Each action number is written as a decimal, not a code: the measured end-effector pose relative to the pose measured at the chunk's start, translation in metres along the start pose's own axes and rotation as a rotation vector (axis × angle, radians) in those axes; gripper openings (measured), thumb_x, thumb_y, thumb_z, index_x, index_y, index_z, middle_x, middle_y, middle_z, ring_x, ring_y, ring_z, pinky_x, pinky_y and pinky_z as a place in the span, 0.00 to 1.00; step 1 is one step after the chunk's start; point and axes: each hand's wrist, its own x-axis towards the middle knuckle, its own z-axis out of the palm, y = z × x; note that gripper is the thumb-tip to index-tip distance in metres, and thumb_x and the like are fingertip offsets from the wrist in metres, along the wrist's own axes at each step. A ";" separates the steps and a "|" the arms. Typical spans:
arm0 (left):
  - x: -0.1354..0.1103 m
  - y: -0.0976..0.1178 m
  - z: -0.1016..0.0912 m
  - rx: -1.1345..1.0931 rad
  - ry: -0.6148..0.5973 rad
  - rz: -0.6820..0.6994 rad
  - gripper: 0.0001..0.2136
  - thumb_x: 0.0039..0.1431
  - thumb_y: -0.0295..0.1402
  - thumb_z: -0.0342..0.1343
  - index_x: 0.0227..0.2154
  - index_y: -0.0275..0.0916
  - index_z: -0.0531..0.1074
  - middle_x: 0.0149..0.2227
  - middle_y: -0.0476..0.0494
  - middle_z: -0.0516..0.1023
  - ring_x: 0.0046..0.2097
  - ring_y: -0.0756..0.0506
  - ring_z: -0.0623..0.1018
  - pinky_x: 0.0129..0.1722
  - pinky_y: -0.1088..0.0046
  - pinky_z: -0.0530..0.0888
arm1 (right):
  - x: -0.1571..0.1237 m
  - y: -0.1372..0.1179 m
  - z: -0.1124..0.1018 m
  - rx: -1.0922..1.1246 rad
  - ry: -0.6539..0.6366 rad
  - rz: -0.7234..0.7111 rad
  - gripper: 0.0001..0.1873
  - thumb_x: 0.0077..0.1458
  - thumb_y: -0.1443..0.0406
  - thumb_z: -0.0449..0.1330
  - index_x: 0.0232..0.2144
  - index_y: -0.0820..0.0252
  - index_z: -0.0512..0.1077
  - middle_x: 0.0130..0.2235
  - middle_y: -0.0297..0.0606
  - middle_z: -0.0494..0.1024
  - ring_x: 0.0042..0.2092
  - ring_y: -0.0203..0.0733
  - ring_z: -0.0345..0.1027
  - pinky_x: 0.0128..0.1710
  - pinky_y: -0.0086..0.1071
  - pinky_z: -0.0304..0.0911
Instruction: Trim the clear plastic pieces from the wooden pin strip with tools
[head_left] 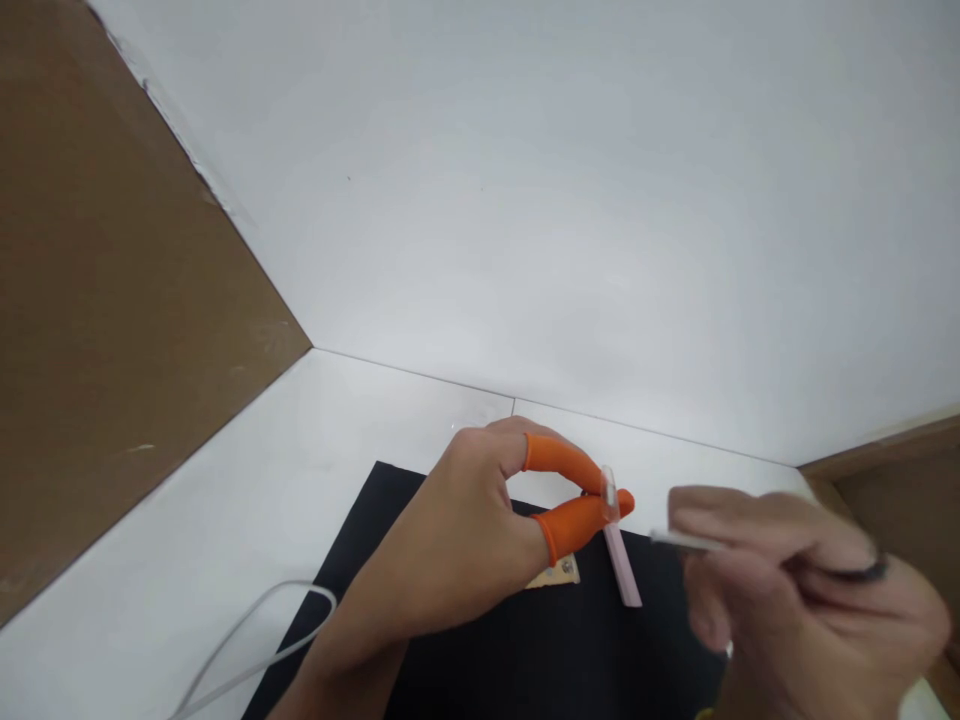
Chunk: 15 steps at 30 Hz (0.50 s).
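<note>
My left hand [480,540] has orange finger cots on its thumb and index finger. These two fingertips pinch a pink stick [622,568] near its upper end. At that end is a small clear, nail-shaped piece [608,492]; I cannot tell how it is joined to the stick. To the right, my right hand [795,590] is closed around a thin whitish tool [686,541], its tip pointing left toward the stick without touching it. Motion blurs this hand, so the tool's kind is unclear. A dark band circles one of its fingers.
Under both hands lies a black mat [480,660] on a white surface. A small beige printed piece [555,572] rests on the mat behind my left hand. A white cable [255,610] loops at lower left. White and brown panels [135,300] rise around the work area.
</note>
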 end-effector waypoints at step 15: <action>-0.004 0.003 0.000 -0.070 -0.034 -0.012 0.08 0.61 0.43 0.69 0.35 0.46 0.84 0.41 0.51 0.84 0.43 0.45 0.84 0.44 0.70 0.80 | -0.002 0.002 -0.001 -0.017 0.059 0.011 0.02 0.63 0.65 0.69 0.37 0.53 0.84 0.16 0.22 0.71 0.14 0.28 0.57 0.22 0.35 0.62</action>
